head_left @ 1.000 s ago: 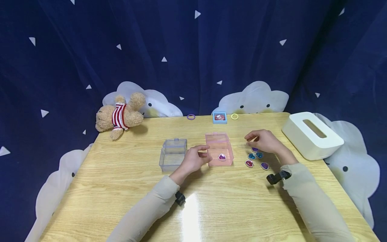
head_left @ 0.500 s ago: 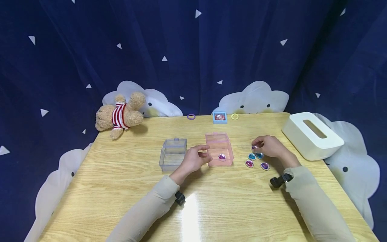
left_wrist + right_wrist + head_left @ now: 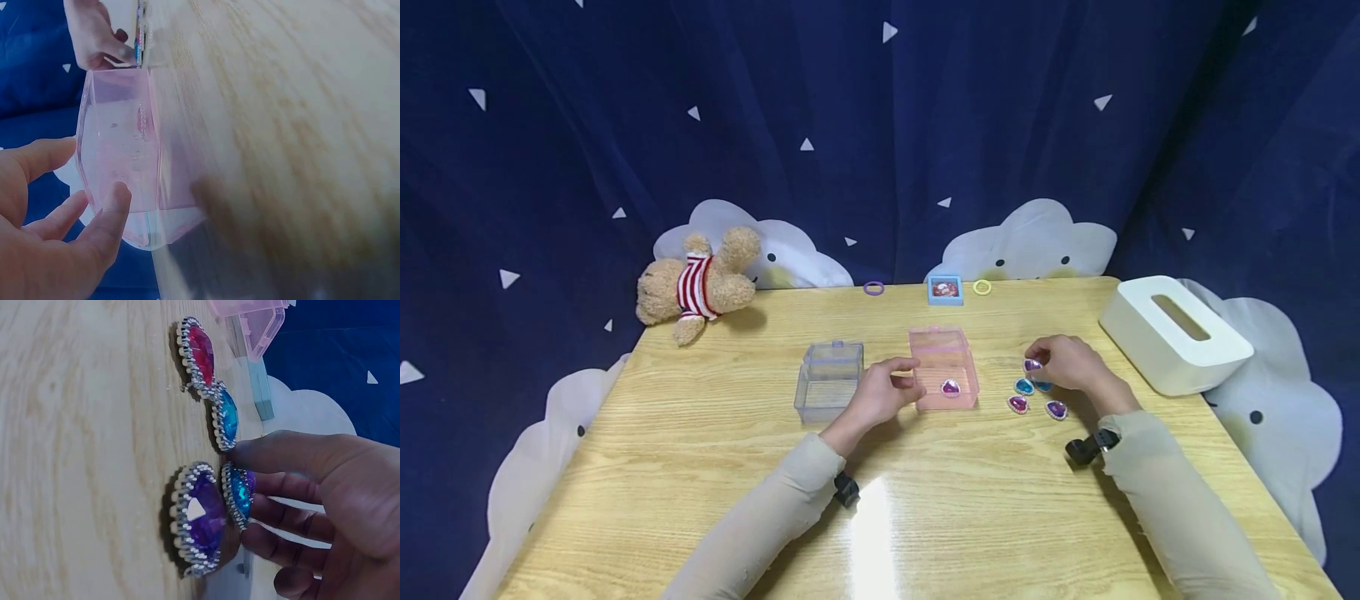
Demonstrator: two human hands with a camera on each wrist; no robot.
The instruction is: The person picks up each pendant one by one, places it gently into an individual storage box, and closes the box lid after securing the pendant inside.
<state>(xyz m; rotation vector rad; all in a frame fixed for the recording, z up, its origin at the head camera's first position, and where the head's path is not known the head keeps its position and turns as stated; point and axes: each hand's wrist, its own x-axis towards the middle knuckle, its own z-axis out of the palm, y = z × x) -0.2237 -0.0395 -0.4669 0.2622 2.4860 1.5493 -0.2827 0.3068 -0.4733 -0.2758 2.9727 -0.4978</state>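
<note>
My left hand (image 3: 882, 395) is beside the pink clear plastic box (image 3: 966, 402), its fingertips right at the box's left side, fingers apart and loosely bent. The box stands with its lid up, and one purple heart-shaped gem (image 3: 951, 388) lies inside. My right hand (image 3: 1069, 363) pinches another purple heart gem (image 3: 1032, 365) between thumb and fingers; in the right wrist view most of it is hidden behind a blue gem (image 3: 240, 495). Close around the hand lie a second blue gem (image 3: 1024, 387), a red gem (image 3: 1018, 404) and a purple gem (image 3: 1056, 409), all edged with silvery beads.
A bluish clear box (image 3: 817, 412), lid up, stands left of the pink one. Along the back are a purple ring (image 3: 873, 288), a blue-framed square (image 3: 945, 290) and a yellow ring (image 3: 982, 287). A teddy bear (image 3: 696, 287) lies back left; a white tissue box (image 3: 1174, 335) sits right.
My right hand has come down and to the right onto the far purple gem and now pinches it. The left hand stays in place by the pink box.
</note>
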